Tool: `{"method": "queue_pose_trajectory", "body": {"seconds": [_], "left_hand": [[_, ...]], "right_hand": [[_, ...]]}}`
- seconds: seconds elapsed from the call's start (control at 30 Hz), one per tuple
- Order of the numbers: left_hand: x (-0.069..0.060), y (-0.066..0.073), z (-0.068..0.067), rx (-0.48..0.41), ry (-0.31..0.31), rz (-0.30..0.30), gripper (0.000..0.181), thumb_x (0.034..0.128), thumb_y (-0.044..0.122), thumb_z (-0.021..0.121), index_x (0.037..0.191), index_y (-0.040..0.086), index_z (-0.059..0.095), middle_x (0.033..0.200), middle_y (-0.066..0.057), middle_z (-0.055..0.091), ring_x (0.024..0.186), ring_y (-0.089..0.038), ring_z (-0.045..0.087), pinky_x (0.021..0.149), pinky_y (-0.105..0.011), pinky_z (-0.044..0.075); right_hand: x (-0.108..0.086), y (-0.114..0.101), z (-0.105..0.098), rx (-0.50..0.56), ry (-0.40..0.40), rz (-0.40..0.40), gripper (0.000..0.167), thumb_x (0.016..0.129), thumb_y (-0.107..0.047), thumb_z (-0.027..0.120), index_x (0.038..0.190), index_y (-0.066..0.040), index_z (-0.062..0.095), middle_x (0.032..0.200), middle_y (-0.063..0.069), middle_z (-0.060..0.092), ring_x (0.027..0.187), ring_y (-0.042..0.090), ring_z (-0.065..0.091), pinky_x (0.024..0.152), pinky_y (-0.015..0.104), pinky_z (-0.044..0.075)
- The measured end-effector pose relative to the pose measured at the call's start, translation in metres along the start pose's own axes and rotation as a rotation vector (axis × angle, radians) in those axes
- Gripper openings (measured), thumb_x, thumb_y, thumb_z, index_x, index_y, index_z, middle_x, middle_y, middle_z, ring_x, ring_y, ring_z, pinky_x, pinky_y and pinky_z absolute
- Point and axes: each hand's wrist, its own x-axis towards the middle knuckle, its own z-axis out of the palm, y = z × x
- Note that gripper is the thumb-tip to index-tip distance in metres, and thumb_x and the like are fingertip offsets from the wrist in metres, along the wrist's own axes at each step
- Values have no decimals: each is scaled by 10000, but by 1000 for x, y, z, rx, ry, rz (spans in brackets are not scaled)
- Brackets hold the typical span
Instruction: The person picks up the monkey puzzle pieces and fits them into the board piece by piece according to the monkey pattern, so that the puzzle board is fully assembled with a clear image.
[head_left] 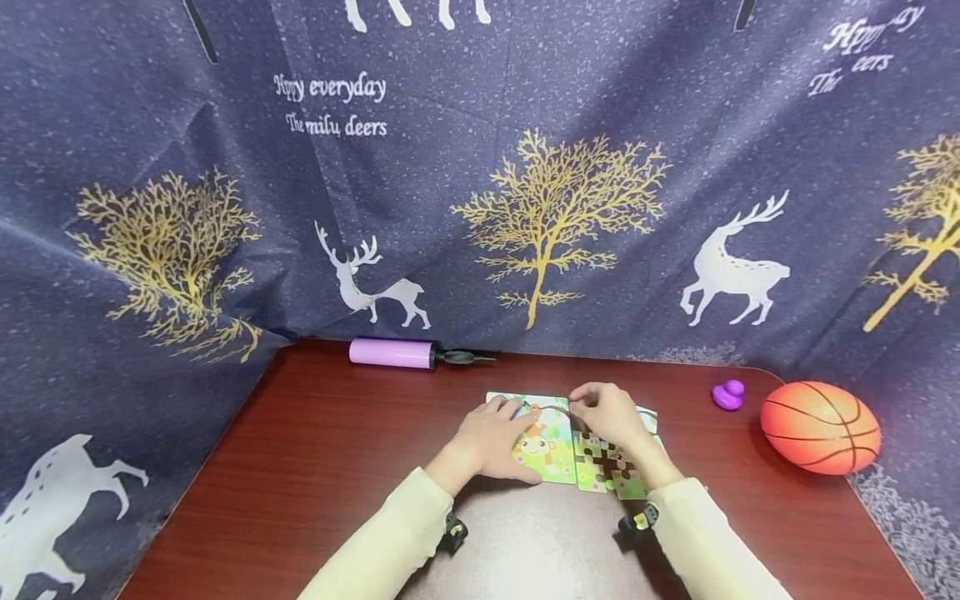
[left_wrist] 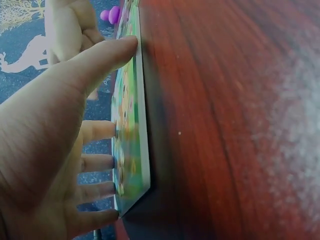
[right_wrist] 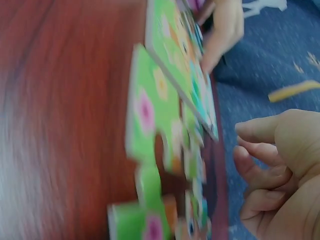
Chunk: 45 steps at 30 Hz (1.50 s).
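Note:
A picture card (head_left: 558, 454) showing a cartoon monkey on green lies on the table, its thin edge showing in the left wrist view. My left hand (head_left: 487, 437) rests on its left part with fingers spread, the thumb near the front edge. Right of the card lie several jigsaw pieces (head_left: 591, 477), partly joined, with table showing through the gaps. Over their far side hovers my right hand (head_left: 611, 414), fingers loosely bent near the card's right edge. In the right wrist view nothing shows between its fingertips, and they stand apart from the card. My right hand and forearm hide some pieces.
A lilac hand pump (head_left: 392, 352) with a black end lies at the table's back left. Towards the back right sit a purple rubber duck (head_left: 727, 395) and an orange basketball (head_left: 821, 427). A dark blue cloth with deer and trees (head_left: 420, 208) hangs behind the table.

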Motion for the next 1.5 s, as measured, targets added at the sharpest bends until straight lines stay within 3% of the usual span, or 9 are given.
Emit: {"method": "queue_pose_trajectory", "body": {"seconds": [0.13, 0.27, 0.5, 0.73, 1.2, 1.5], "left_hand": [[0, 2, -2, -11, -2, -2, 1073, 721, 847, 669, 1610, 304, 410, 1635, -26, 377, 1455, -272, 372, 1110, -452, 425], [0, 3, -4, -11, -6, 0, 1073, 722, 838, 676, 1608, 292, 416, 1638, -23, 381, 1461, -304, 372, 1104, -475, 430], [1, 4, -5, 11, -40, -5, 1083, 745, 846, 649, 1636, 306, 355, 1659, -9, 344, 1482, -305, 341, 1129, -467, 405], [0, 5, -6, 20, -51, -28, 1085, 747, 850, 656, 1638, 316, 346, 1673, 3, 322, 1505, -296, 320, 1158, -451, 371], [0, 6, -5, -8, -67, -41, 1074, 756, 834, 675, 1640, 321, 341, 1686, -6, 297, 1524, -305, 295, 1162, -465, 370], [1, 5, -3, 5, -62, -28, 1045, 767, 849, 648, 1633, 342, 354, 1687, -11, 294, 1525, -314, 289, 1150, -487, 384]], "right_hand": [[-4, 16, -19, -68, 43, 21, 261, 964, -256, 738, 1149, -72, 750, 933, 30, 754, 767, 197, 674, 717, 418, 519], [-11, 31, -39, -114, 67, 68, 355, 943, -306, 755, 1173, -36, 737, 1013, 108, 759, 935, 313, 710, 839, 519, 533], [-28, 57, -61, -155, 76, 215, 612, 899, -466, 778, 1239, 34, 680, 1103, 210, 731, 1018, 412, 675, 839, 568, 514], [-36, 66, -65, -206, 92, 292, 761, 838, -544, 809, 1270, 60, 640, 1118, 229, 713, 995, 418, 648, 798, 576, 507], [-35, 72, -64, -222, 92, 298, 704, 823, -564, 820, 1197, 17, 684, 1044, 169, 723, 908, 370, 645, 724, 546, 512], [-37, 73, -64, -230, 79, 303, 821, 781, -616, 832, 1245, 39, 664, 1093, 200, 709, 937, 398, 647, 727, 567, 519]]}}
